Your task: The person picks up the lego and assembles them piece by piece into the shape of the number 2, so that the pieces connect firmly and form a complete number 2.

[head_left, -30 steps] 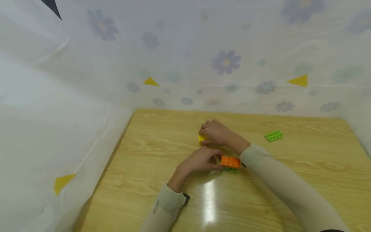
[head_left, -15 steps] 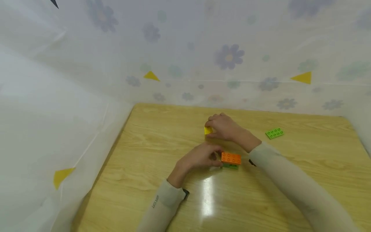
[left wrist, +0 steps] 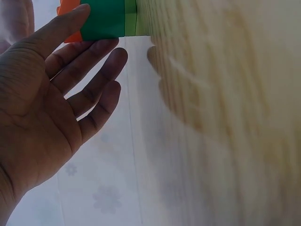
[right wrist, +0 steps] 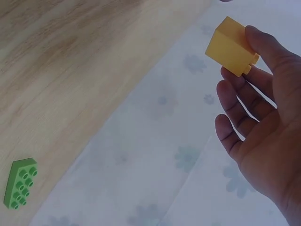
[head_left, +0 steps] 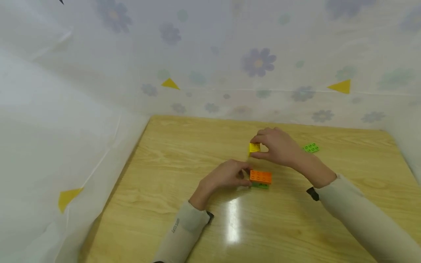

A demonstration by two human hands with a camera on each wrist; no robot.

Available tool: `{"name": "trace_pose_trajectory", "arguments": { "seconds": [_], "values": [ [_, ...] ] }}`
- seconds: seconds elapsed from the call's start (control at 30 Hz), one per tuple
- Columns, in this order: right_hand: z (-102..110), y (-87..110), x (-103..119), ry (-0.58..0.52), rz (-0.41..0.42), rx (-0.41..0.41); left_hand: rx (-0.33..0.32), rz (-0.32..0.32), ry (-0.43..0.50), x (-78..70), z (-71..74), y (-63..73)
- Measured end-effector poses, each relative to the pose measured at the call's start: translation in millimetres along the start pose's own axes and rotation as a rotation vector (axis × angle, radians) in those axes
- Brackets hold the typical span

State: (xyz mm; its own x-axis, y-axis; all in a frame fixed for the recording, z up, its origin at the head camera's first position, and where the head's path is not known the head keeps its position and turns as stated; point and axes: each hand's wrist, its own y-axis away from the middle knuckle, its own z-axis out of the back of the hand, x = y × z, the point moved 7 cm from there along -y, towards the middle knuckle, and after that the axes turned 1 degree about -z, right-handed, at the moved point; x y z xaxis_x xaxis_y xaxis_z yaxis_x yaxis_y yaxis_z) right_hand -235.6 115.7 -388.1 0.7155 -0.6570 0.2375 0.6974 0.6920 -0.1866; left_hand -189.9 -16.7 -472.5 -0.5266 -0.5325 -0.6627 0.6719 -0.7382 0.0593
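My left hand [head_left: 225, 178] pinches the left end of a small stack of toy building bricks near the middle of the table. An orange brick [head_left: 261, 176] tops the stack, over a dark green brick [left wrist: 104, 19] and a thin light green plate [left wrist: 130, 18] at the bottom, on the wood. Between thumb and fingertips, my right hand [head_left: 279, 147] holds a yellow building brick [head_left: 254, 148], up and behind the stack. In the right wrist view the yellow brick [right wrist: 230, 46] is tilted, its studs towards the palm.
A light green studded plate [head_left: 311, 148] lies on the wooden table [head_left: 177, 146] at the back right, partly behind the right wrist. White flower-patterned sheeting [head_left: 210, 73] with yellow triangles rises behind the table and at its sides.
My right hand has moved to the right with the yellow brick, and more of that brick shows. The left hand keeps its grip on the stack.
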Motion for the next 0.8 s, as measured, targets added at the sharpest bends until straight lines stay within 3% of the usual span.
{"name": "trace_pose_trajectory", "arguments": {
  "seconds": [0.23, 0.43, 0.6, 0.8],
  "values": [
    [22, 36.4, 10, -0.012, -0.027, -0.026, -0.005, 0.006, -0.010, 1.4, 2.3, -3.9],
    [10, 64.3, 21, -0.031, -0.038, 0.012, -0.001, 0.012, 0.009, 1.6, -1.3, -1.5],
    [1, 74.7, 25, -0.008, -0.053, 0.003, -0.014, 0.030, 0.028, -0.2, -1.2, 3.2],
    [3, 78.1, 27, 0.008, -0.057, -0.013, -0.074, -0.012, 0.049, -6.7, 3.6, 1.9]
  ]
}}
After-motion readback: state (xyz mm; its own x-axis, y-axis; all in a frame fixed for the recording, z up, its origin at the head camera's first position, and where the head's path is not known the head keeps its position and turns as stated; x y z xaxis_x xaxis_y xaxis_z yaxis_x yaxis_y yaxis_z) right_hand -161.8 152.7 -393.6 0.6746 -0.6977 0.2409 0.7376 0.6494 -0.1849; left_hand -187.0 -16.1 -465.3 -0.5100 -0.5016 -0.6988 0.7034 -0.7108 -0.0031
